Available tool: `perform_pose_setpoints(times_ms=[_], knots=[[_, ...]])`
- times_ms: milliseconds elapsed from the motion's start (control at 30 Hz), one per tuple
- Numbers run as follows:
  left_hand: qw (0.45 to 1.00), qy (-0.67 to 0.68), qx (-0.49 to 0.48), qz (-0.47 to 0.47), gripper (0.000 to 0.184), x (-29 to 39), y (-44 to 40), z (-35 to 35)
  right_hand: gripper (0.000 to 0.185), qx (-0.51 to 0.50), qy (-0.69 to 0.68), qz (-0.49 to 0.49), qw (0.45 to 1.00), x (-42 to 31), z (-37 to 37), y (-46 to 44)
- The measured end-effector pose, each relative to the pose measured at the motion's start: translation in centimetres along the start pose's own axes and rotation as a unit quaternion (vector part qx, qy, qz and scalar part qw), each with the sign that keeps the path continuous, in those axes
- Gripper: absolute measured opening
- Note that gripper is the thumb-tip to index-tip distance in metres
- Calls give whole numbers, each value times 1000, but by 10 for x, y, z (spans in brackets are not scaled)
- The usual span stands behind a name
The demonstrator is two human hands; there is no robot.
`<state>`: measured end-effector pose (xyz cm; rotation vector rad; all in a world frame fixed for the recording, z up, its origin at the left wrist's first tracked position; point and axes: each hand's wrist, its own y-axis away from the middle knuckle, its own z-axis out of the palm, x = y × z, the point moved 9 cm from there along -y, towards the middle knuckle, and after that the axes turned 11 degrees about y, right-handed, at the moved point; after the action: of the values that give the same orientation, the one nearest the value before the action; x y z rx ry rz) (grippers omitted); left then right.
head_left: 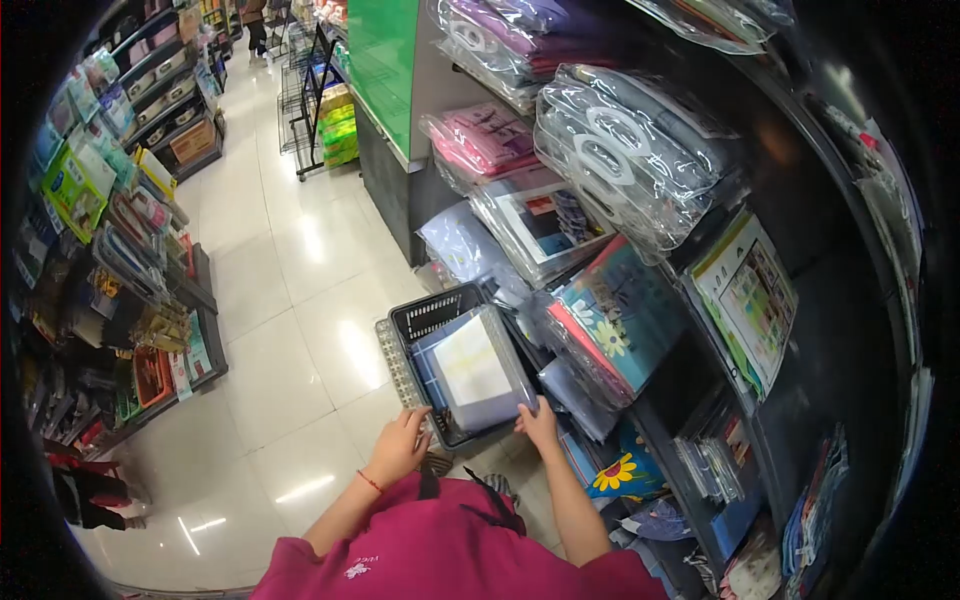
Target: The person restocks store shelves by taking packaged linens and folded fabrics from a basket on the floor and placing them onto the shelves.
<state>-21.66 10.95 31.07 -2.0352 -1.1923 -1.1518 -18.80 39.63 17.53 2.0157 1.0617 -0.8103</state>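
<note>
A black plastic basket (408,318) stands in front of me, beside the shelves. In it lies a clear-wrapped package (478,368) with a white sheet on its face and grey-blue fabric around it. A blue checked piece (428,362) shows beneath at its left. My left hand (402,444), with a red string on the wrist, is closed at the basket's near left edge, its fingertips against the rim. My right hand (540,424) pinches the near right corner of the package. Some fingers of both hands are hidden.
Shelves on the right hold plastic-wrapped textiles, including a grey handled pack (630,150) and a flowered pack (615,320). Stocked shelves (130,280) line the left side. A tiled aisle (290,350) runs between, with a black rack (318,110) and a person (256,28) far off.
</note>
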Motion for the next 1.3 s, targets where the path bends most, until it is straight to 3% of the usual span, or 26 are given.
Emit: perform_pose_setpoints(times_ms=[33, 67, 133, 233, 300, 367, 467, 500, 600, 700, 933, 1067, 1167, 1300], knots=[[1000, -6, -4, -16, 42, -9, 8, 4, 31, 24, 17, -13, 999, 17, 8, -21], [999, -13, -8, -31, 43, -18, 15, 8, 33, 97, 243, -62, 963, 58, 16, -46], [998, -20, -53, -19, 44, -18, 23, 23, 36, 133, 346, -143, 918, 112, 30, -62], [992, -10, -126, 1, 44, -8, 20, 49, 31, -84, 150, 104, 980, 174, 52, -37], [986, -40, -158, 32, 44, -5, 16, 64, 21, -96, -83, 51, 991, 169, 58, 10], [977, -46, -189, 84, 45, 12, 4, 80, 13, -115, -127, 108, 979, 197, 62, 67], [953, -67, -271, 117, 47, 19, -9, 117, 17, -96, -44, 250, 963, 290, 72, 176], [941, -84, -292, 147, 47, 23, -12, 132, 20, -78, 85, 305, 945, 281, 48, 217], [904, -114, -347, 224, 48, 50, -21, 171, 20, -28, 53, 418, 907, 356, 59, 326], [861, -146, -410, 261, 47, 80, -19, 208, 20, 25, -12, 489, 872, 386, 72, 398], [783, -164, -494, 340, 46, 152, 11, 295, 21, 74, -108, 463, 877, 396, 102, 397], [773, -130, -491, 381, 47, 201, 46, 325, 22, 67, -114, 441, 888, 412, 74, 377], [753, -91, -549, 351, 46, 244, 77, 336, 22, 90, -117, 438, 887, 438, 29, 367], [740, -51, -568, 357, 48, 240, 83, 355, 23, 138, -150, 418, 885, 477, -9, 330]])
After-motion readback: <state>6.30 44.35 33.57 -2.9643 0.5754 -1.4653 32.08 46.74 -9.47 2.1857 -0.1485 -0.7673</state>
